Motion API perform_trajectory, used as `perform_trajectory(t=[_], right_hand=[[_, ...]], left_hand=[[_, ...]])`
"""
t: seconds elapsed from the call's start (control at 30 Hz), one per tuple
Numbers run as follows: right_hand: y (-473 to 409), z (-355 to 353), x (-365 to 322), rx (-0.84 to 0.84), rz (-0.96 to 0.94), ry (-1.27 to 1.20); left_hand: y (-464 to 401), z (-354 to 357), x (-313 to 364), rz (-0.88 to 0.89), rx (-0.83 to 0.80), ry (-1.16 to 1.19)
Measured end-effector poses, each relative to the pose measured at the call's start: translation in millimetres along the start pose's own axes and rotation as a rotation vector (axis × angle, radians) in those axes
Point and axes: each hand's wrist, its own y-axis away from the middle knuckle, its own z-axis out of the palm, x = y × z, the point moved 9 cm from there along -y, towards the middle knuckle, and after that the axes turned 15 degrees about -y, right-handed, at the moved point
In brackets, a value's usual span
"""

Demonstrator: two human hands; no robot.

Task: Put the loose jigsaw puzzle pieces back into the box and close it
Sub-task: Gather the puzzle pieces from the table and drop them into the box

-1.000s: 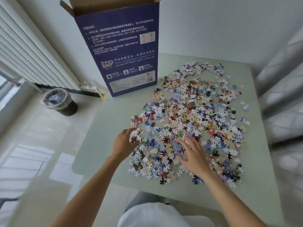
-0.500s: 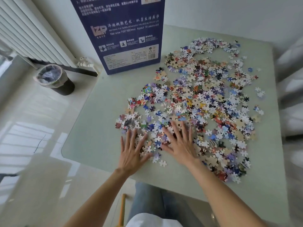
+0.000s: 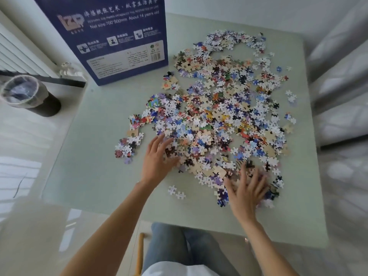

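Where both hands lay side by side half a second ago, the right hand (image 3: pixel 246 191) has swung out, blurred, fingers spread on the puzzle pieces (image 3: pixel 219 108); the left hand (image 3: pixel 158 158) lies flat. Raking continues; the box (image 3: pixel 119 36) waits upright on the worktop (image 3: pixel 95 156).

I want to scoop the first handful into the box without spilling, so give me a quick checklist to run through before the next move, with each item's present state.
1. Both hands free to scoop: ok. The left hand and the right hand lie flat with spread fingers on the puzzle pieces, gripping nothing.
2. Pieces gathered into one heap: not ok. They are spread widely over the table.
3. Strays accounted for: not ok. Two stray pieces lie apart near the front edge.
4. Box upright on the table: ok.
5. Box top open: cannot tell, it is out of frame.
6. Pieces clear of the table edges: ok.
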Motion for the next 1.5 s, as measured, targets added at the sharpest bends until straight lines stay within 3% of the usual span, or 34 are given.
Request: perform_trajectory(t=[0.1, 0.33, 0.47, 0.53, 0.67, 0.77, 0.9, 1.1, 1.33, 1.5], right_hand=[[-12, 27, -29, -0.05, -0.033, -0.015], [-50, 51, -133, -0.199, -0.32, -0.311], [-75, 12, -154, 0.001, -0.476, -0.259], [-89, 15, -165, -0.104, -0.516, -0.153], [-109, 49, -181, -0.376, -0.512, 0.09], [-116, 54, -193, -0.337, -0.534, 0.2], [-128, 53, -186, -0.377, -0.403, 0.171], [-126, 43, -187, -0.36, -0.443, 0.121], [-122, 30, -193, -0.376, -0.457, 0.014], [-120, 26, -205, -0.358, -0.462, 0.015]], left_hand=[[16, -9, -15, -0.085, -0.02, -0.005], [12, -9, -20, -0.138, -0.129, -0.076], [-8, -2, -11, -0.176, -0.183, -0.171], [-16, 1, -6, -0.187, -0.195, -0.236], [-26, 2, -1, -0.201, -0.201, -0.239], [-32, -1, -4, -0.22, -0.196, -0.16], [-38, -1, -5, -0.253, -0.224, -0.097], [-48, -2, 6, -0.294, -0.184, -0.173], [-53, -8, 11, -0.312, -0.163, 0.111], [-54, -12, 11, -0.327, -0.168, 0.152]])
